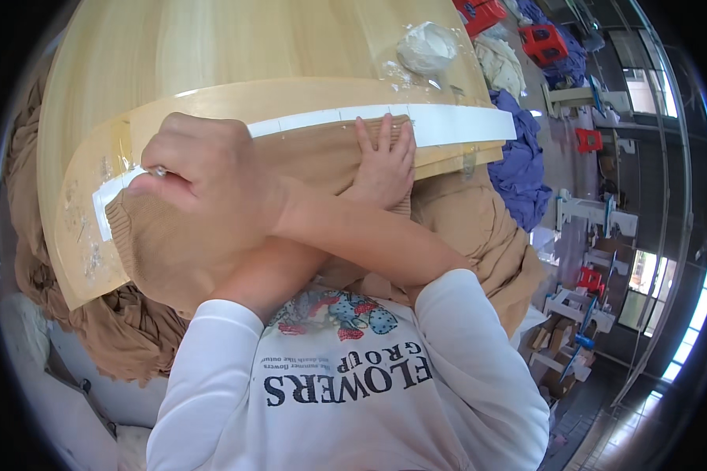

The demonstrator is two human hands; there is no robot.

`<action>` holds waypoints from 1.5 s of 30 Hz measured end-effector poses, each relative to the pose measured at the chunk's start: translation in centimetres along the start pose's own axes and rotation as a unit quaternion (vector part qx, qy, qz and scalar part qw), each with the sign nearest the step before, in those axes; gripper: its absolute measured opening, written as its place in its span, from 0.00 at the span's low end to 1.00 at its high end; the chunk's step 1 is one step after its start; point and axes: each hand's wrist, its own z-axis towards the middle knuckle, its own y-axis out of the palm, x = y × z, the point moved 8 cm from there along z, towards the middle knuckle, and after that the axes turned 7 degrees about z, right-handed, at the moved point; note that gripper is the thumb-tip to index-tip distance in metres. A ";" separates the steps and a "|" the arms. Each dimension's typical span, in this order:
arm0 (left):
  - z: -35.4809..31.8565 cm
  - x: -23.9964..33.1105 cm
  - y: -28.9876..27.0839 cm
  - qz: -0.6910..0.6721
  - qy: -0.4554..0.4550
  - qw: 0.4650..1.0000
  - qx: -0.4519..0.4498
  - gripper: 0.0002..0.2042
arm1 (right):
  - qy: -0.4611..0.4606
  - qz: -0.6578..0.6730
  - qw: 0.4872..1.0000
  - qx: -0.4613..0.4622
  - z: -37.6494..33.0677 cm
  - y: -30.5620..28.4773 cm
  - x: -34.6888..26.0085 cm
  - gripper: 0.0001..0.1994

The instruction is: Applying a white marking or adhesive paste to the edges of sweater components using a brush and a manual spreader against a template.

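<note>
My forearms are crossed, the right one lying over the left. A brown knit piece [298, 157] with ribbed ends lies along a long white strip [463, 127] that carries marks across it. My left hand [385, 166] presses flat on the knit's right end, fingers spread, their tips at the strip. Over the knit's left end, my right hand [204, 161] is closed around a small thing whose shiny tip shows by the thumb; its kind is hidden in the fist. Beneath the strip is a pale board [153, 118] with clear tape on it.
A crumpled whitish bundle [427, 49] sits on the wooden table [291, 39] at the far right. Brown fabric [479, 228] is heaped by my right arm, more brown cloth [126, 337] hangs at the left. Purple cloth [522, 161], red stools [542, 45] and sewing machines [597, 212] stand beyond the right edge.
</note>
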 end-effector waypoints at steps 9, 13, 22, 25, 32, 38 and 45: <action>-6.3 -6.6 -6.6 -0.167 -0.026 0.983 -0.078 0.22 | 0.046 -0.214 0.974 0.057 -11.6 -12.6 -2.6 0.16; -20.3 -16.0 -14.2 -0.420 -0.218 0.792 -0.386 0.22 | 0.061 -0.238 0.957 -0.153 -14.7 -7.3 -3.1 0.17; -37.2 -23.9 -9.3 -0.667 -0.512 0.538 0.058 0.09 | 0.017 -0.167 0.977 -0.133 -11.4 -5.4 -4.5 0.06; -35.1 -22.0 -12.1 -0.689 -0.467 0.532 0.155 0.08 | 0.009 -0.134 0.988 -0.070 -7.5 -8.5 -6.1 0.08; -29.6 -21.1 -22.9 -0.784 -0.293 0.461 0.295 0.30 | 0.000 -0.112 0.994 0.010 -1.6 -11.4 -9.9 0.07; -22.9 -17.9 -22.0 -0.847 -0.201 0.478 0.116 0.28 | -0.124 -0.169 0.961 0.178 7.2 -16.3 -12.2 0.04; -11.1 -19.7 -31.3 -0.755 -0.107 0.601 0.240 0.24 | -0.153 -0.330 0.909 0.203 15.5 -18.8 -9.9 0.06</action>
